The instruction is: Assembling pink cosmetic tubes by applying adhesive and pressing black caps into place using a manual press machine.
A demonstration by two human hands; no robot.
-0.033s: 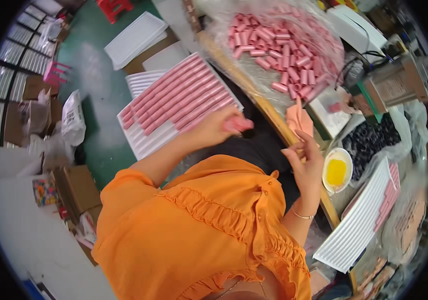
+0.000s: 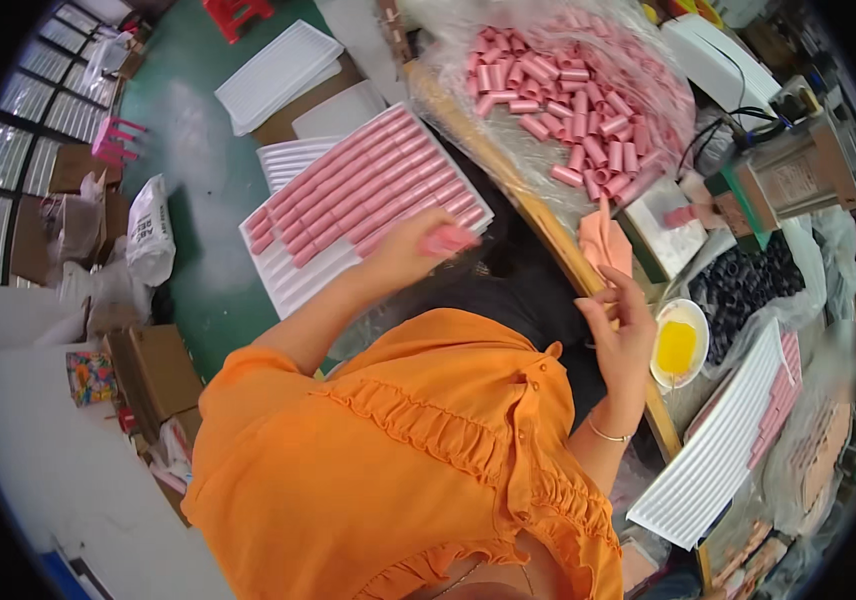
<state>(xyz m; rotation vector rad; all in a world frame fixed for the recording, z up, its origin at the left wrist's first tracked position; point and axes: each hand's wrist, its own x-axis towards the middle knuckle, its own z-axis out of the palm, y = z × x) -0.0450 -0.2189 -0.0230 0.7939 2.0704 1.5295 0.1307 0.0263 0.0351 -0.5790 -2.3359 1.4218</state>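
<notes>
Pink cylindrical plastic-looking tube (image 2: pixel 448 239): sits in the bare left hand (image 2: pixel 406 250), by the near right edge of a white ribbed tray (image 2: pixel 293 290); blur leaves me unable to tell whether it is one piece or several.
Left grip: fingers curl round the pink piece and press on it.
Right grip: thumb and fingers of the bare right hand (image 2: pixel 624 325) are loosely parted beside the yellowish wooden bench edge (image 2: pixel 538 228); I see nothing pinched there.
Tube handling: I judge it light, fairly stiff and smooth enough to roll or slip; a gentle hold round the middle of the barrel should suit, since hard squeezing might dent a hollow wall.
Tray surface: pink tubes lie end to end along most channels; the near left channels show bare white.
Bench surface: loose pink tubes (image 2: pixel 588 130) heap on clear plastic sheeting, with a folded peach-coloured sheet (image 2: pixel 608 243) and a white oval bowl (image 2: pixel 702 340) of yellow matter nearer the right hand.
Room: green floor (image 2: pixel 198 150), red plastic stool (image 2: pixel 237 14), pink plastic stool (image 2: pixel 118 140), brown cardboard boxes (image 2: pixel 160 370) along the left.
</notes>
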